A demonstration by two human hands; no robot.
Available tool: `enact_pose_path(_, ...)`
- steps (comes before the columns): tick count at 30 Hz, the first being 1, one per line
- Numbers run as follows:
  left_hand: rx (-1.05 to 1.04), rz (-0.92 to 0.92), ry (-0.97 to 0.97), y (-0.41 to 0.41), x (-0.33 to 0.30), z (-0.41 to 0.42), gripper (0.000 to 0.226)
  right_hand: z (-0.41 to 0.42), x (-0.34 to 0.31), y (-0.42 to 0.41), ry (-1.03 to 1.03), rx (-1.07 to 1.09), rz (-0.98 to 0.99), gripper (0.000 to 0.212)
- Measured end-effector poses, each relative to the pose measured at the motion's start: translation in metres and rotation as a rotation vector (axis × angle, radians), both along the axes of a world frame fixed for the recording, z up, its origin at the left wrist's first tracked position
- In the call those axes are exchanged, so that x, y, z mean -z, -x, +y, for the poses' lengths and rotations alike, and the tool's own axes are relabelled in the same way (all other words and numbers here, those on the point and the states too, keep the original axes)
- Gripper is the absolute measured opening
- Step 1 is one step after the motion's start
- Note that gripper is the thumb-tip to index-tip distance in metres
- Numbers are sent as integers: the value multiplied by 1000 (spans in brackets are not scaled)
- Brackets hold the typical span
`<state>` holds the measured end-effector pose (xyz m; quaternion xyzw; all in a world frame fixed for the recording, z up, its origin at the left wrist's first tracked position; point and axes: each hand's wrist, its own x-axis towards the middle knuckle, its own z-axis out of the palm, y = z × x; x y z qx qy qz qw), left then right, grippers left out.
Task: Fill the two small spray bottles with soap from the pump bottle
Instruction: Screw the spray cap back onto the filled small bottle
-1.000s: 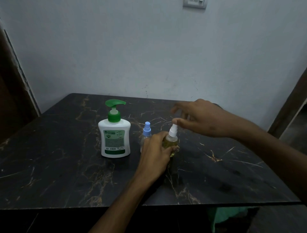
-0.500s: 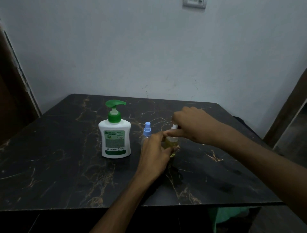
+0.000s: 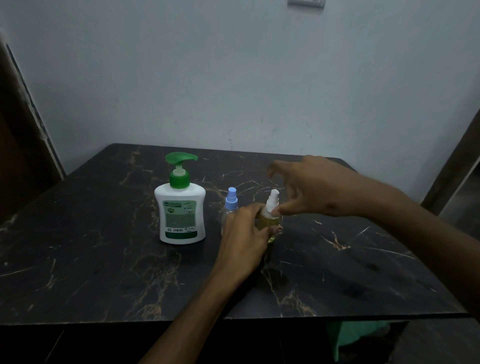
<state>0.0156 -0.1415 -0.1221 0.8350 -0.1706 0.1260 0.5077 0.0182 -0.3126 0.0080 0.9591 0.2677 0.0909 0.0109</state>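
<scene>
A white pump bottle (image 3: 179,207) with a green pump head stands on the dark marble table (image 3: 91,246). Right of it stands a small clear spray bottle (image 3: 231,202) with a blue top, partly hidden behind my left hand (image 3: 244,239). That hand grips the body of a second small spray bottle (image 3: 272,220), which holds yellow-green liquid and has a white spray top on it. My right hand (image 3: 317,187) hovers over this top with its fingers spread and lifted. Only its thumb touches the white collar.
The table's far edge meets a pale wall with a switch plate (image 3: 306,2) high up. Dark door frames stand at the left and right edges of view. Something green (image 3: 358,337) lies below the table's near edge at the right.
Half a second ago my right hand's fingers were closed round the white spray top. They have now lifted and spread off it. My left hand still holds the bottle in place.
</scene>
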Motion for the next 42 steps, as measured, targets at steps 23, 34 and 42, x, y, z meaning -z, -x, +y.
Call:
enact_pose_path(23, 14, -22, -36, 0, 1, -1, 16, 12, 20, -11, -109, -59, 52, 14)
enact_pose_path(34, 40, 21, -100, 12, -16, -12, 38, -6, 32, -6, -290, 32, 73, 14)
enact_pose_path(42, 30, -12, -100, 21, -20, -11, 49, -6, 34, -4, -297, 67, 61, 15)
